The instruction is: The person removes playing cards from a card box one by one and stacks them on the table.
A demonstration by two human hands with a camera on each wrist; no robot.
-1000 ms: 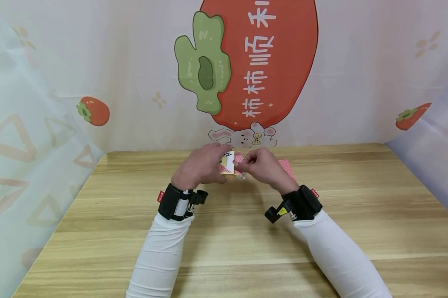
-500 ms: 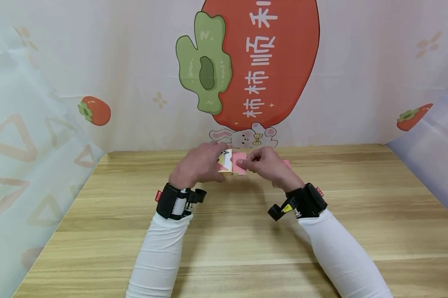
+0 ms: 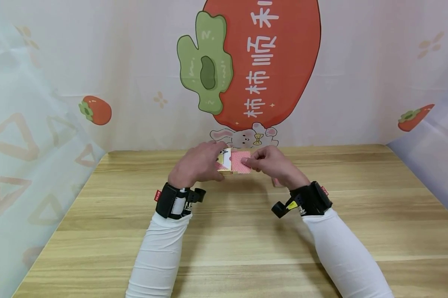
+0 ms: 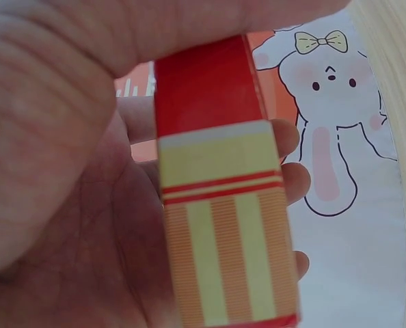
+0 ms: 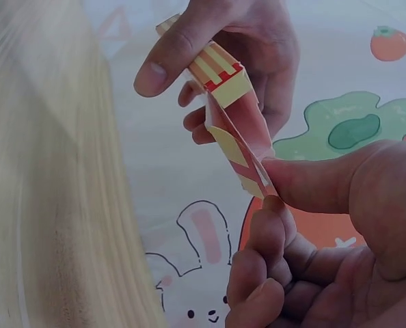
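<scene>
A small playing-card box [image 3: 225, 161], with a letter A on its white label, is gripped by my left hand [image 3: 196, 166] at the back of the table. Its striped side [image 4: 227, 260] and a red part fill the left wrist view, with the thumb across it. From the box's right end stretches a pink patterned flap [image 3: 240, 161]. My right hand [image 3: 278, 164] pinches that flap's outer edge between thumb and forefinger. In the right wrist view the flap [image 5: 234, 157] hangs off the box's cream end, with the right thumb and fingertip meeting at its tip.
A red patterned piece [image 3: 277, 182] lies on the wooden table [image 3: 231, 240], mostly hidden under my right wrist. Right behind the table's back edge stands a white printed backdrop [image 3: 142, 74].
My right hand has drifted to the right with the flap's edge, and more of the pink panel shows beside the box. The left hand has shifted slightly left, still gripping the box.
</scene>
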